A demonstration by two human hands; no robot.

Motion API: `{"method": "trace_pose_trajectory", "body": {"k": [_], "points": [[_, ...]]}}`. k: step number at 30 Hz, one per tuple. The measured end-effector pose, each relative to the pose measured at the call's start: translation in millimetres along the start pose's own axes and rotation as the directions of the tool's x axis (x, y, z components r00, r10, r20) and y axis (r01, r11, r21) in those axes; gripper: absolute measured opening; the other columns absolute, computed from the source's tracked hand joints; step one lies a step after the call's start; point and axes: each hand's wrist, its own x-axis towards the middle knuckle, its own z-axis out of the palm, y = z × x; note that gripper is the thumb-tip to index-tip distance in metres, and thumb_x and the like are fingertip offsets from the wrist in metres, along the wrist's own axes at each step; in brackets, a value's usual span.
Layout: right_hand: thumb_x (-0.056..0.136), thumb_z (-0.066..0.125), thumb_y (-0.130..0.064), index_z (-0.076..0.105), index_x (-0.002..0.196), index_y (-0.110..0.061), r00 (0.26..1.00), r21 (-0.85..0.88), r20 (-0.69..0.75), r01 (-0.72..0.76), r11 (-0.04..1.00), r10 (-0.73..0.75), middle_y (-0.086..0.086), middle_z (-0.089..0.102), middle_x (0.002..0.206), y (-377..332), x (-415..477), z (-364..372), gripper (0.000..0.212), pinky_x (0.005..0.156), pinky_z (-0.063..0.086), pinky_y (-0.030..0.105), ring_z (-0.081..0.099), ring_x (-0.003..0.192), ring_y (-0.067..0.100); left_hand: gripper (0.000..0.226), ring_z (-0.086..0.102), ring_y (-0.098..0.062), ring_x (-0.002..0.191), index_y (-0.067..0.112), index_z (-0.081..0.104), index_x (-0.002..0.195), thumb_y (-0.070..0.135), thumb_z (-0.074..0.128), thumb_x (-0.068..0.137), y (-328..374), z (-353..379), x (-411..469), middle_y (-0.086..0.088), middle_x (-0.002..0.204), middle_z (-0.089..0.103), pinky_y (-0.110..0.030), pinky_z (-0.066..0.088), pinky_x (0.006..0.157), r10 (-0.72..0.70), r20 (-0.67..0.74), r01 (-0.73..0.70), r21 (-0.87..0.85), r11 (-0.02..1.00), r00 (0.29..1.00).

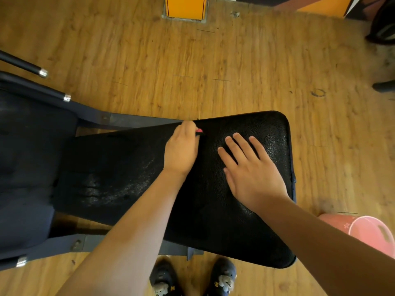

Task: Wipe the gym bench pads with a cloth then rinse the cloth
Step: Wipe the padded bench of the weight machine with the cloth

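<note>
A black textured bench pad (pixel 252 227) lies across the middle of the view, with damp streaks on its left part. My left hand (pixel 181 149) is near the pad's far edge with its fingers curled round a cloth (pixel 199 131); only a small red and dark corner of that cloth shows. My right hand (pixel 250 169) rests flat on the pad's right half, fingers straight and spread.
A second dark pad (pixel 27 167) and the bench's metal frame (pixel 132 121) sit to the left. A pink bucket (pixel 369 233) stands on the wooden floor at the lower right. My shoes (pixel 192 278) are at the pad's near edge. An orange post base (pixel 185 7) stands far ahead.
</note>
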Motion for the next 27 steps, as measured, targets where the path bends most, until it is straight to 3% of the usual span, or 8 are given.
{"method": "trace_pose_trajectory", "body": {"k": [6, 11, 15, 21, 27], "points": [[0.096, 0.028, -0.032, 0.044, 0.142, -0.010, 1.000, 0.000, 0.012, -0.003, 1.000, 0.003, 0.017, 0.039, 0.149, 1, 0, 2, 0.053, 0.116, 0.023, 0.051, 0.029, 0.142, 0.033, 0.012, 0.057, -0.024, 0.087, 0.007, 0.052, 0.100, 0.018, 0.049, 0.098, -25, -12, 27, -0.008, 0.094, 0.057, -0.043, 0.050, 0.075, -0.155, -0.007, 0.155, -0.011, 0.988, 0.988], [0.095, 0.027, -0.032, 0.045, 0.141, -0.011, 1.000, -0.006, 0.017, -0.014, 1.000, 0.014, 0.016, 0.040, 0.148, 0, 1, 1, 0.053, 0.116, 0.022, 0.050, 0.029, 0.141, 0.033, 0.009, 0.057, -0.021, 0.086, 0.008, 0.054, 0.100, 0.016, 0.051, 0.097, 19, 2, 34, -0.006, 0.094, 0.059, -0.041, 0.050, 0.073, 0.032, -0.023, -0.034, -0.079, 0.996, 0.999], [0.095, 0.025, -0.032, 0.045, 0.140, -0.011, 1.000, -0.002, 0.011, -0.016, 1.000, 0.016, 0.016, 0.041, 0.148, 1, 1, 2, 0.054, 0.116, 0.022, 0.050, 0.030, 0.141, 0.032, 0.010, 0.057, -0.022, 0.085, 0.007, 0.053, 0.100, 0.016, 0.051, 0.097, 0, 1, 40, -0.007, 0.095, 0.057, -0.043, 0.051, 0.072, 0.048, 0.015, -0.048, -0.019, 0.999, 0.999], [0.095, 0.025, -0.032, 0.045, 0.141, -0.012, 1.000, 0.022, 0.016, -0.015, 1.000, 0.015, 0.015, 0.040, 0.148, 1, 1, 4, 0.054, 0.117, 0.021, 0.049, 0.029, 0.142, 0.032, 0.017, 0.060, -0.024, 0.085, 0.008, 0.053, 0.100, 0.023, 0.047, 0.100, -43, -10, 47, -0.009, 0.093, 0.060, -0.046, 0.052, 0.074, -0.163, 0.045, 0.161, 0.037, 0.986, 0.986], [0.094, 0.030, -0.031, 0.046, 0.140, -0.010, 0.999, 0.089, 0.027, -0.019, 0.996, 0.016, 0.015, 0.039, 0.150, 0, 0, 0, 0.053, 0.115, 0.020, 0.050, 0.029, 0.142, 0.031, 0.019, 0.056, -0.026, 0.084, 0.006, 0.051, 0.101, 0.024, 0.043, 0.102, -39, -9, 46, -0.011, 0.091, 0.058, -0.044, 0.049, 0.069, -0.194, 0.047, 0.189, 0.103, 0.977, 0.980]]}}
